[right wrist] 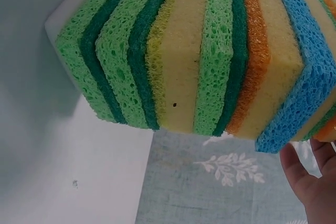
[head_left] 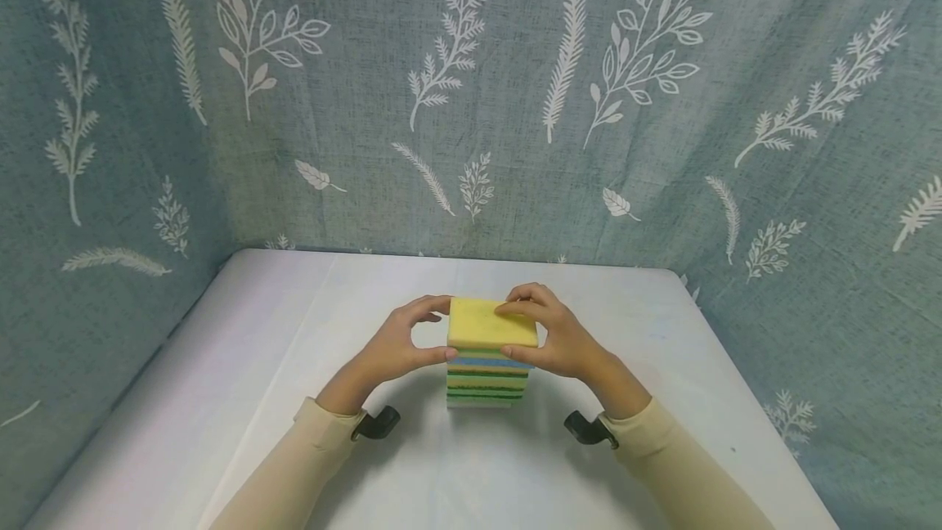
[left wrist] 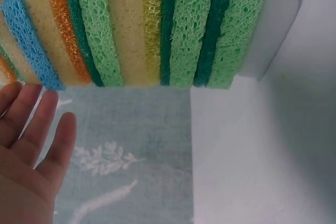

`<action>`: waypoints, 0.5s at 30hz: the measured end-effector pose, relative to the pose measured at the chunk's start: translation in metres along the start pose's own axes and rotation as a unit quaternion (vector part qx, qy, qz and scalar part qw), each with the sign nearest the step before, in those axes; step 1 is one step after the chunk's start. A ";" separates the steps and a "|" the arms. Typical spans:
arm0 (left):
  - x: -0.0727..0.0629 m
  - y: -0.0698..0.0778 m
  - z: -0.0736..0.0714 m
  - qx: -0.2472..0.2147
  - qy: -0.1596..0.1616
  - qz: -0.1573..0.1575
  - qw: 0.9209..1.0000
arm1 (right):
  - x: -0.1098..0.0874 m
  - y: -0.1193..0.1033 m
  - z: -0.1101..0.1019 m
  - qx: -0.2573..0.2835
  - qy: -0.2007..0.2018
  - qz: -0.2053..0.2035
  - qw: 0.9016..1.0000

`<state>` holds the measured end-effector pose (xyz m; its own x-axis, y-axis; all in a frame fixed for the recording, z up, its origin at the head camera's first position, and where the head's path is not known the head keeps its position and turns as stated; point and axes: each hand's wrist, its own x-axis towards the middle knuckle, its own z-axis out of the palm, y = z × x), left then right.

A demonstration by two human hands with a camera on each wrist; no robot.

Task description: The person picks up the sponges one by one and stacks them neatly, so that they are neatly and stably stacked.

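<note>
A tall stack of sponges stands on the table in the middle of the head view, topped by a yellow sponge (head_left: 486,324). My left hand (head_left: 401,342) spans the stack's upper left side, thumb at the front corner and a finger at the back corner. From the right, my right hand (head_left: 555,335) holds the top, thumb on the front edge and fingers curled over the yellow face. Lower down, a blue sponge (right wrist: 307,77) juts out past its neighbours. Green sponges (left wrist: 236,30) with dark scouring layers lie near the bottom, above a white block (left wrist: 275,19).
The white table (head_left: 294,350) extends around the stack on every side. Teal curtain cloth (head_left: 441,105) with white leaf prints hangs behind it and along both sides. A dark wrist camera (head_left: 378,423) is strapped at the left sleeve, another camera (head_left: 589,428) at the right.
</note>
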<state>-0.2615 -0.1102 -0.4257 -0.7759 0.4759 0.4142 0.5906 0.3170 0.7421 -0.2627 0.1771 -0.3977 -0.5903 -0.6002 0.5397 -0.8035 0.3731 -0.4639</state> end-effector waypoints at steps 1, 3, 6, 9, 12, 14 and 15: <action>0.000 0.000 0.000 0.000 0.000 0.001 1.000 | 0.000 0.000 0.000 0.000 0.000 -0.001 1.000; 0.000 0.000 0.000 -0.001 0.001 0.002 1.000 | 0.000 0.000 -0.001 0.002 -0.001 -0.005 1.000; 0.000 0.000 0.000 0.003 0.003 0.002 1.000 | -0.001 -0.001 -0.002 0.008 -0.009 -0.006 1.000; 0.000 0.001 0.000 0.008 0.004 -0.005 1.000 | -0.004 0.000 -0.003 0.015 -0.020 0.009 1.000; 0.001 0.001 0.000 0.008 0.003 -0.008 1.000 | -0.010 0.002 -0.004 0.019 -0.024 0.038 0.999; 0.001 0.001 0.000 0.006 0.004 -0.007 1.000 | -0.014 0.003 -0.004 0.025 -0.020 0.053 0.998; 0.000 0.001 0.000 0.005 0.004 -0.006 1.000 | -0.016 0.004 -0.004 0.027 -0.018 0.059 0.998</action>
<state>-0.2613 -0.1097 -0.4249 -0.7842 0.4656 0.4101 0.5841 0.3309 0.7412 -0.2566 0.1912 -0.4051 -0.6771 -0.5790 0.4542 -0.7224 0.4051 -0.5604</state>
